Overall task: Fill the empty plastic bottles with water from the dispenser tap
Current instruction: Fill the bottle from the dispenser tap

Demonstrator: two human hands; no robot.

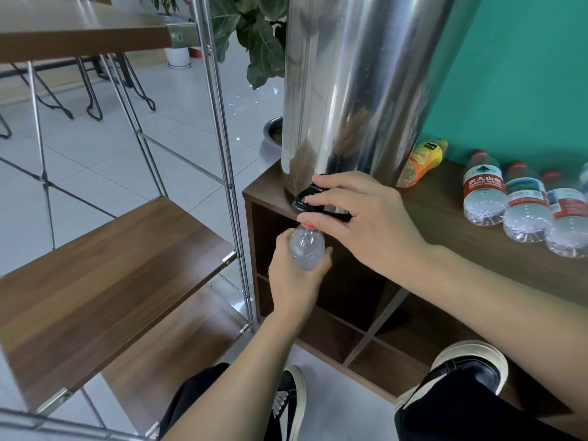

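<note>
Clear plastic bottle (pixel 307 246) with a red neck ring sits at the centre of the frame, upright, its open mouth just under the black tap (pixel 307 198) of the tall shiny steel dispenser (pixel 353 90). The left hand (pixel 294 281) grips the bottle's body from below, fingers and thumb curled round it. The right hand (pixel 359 218) rests on the tap, forefinger and thumb curled over the black lever, the other fingers bent alongside. Whether water is running cannot be told.

The dispenser stands on the left end of a dark brown wooden cabinet (pixel 445 218) with open compartments below. At the right edge of the frame three clear water bottles with red caps (pixel 521 205) lie side by side on the cabinet top, touching. An orange-and-yellow labelled bottle (pixel 423 162) lies tilted against the dispenser's base. A metal-framed rack with brown wooden shelves (pixel 105 272) fills the left of the frame. Two dark shoes (pixel 289 402) stand on the pale tiled floor at the bottom.
</note>
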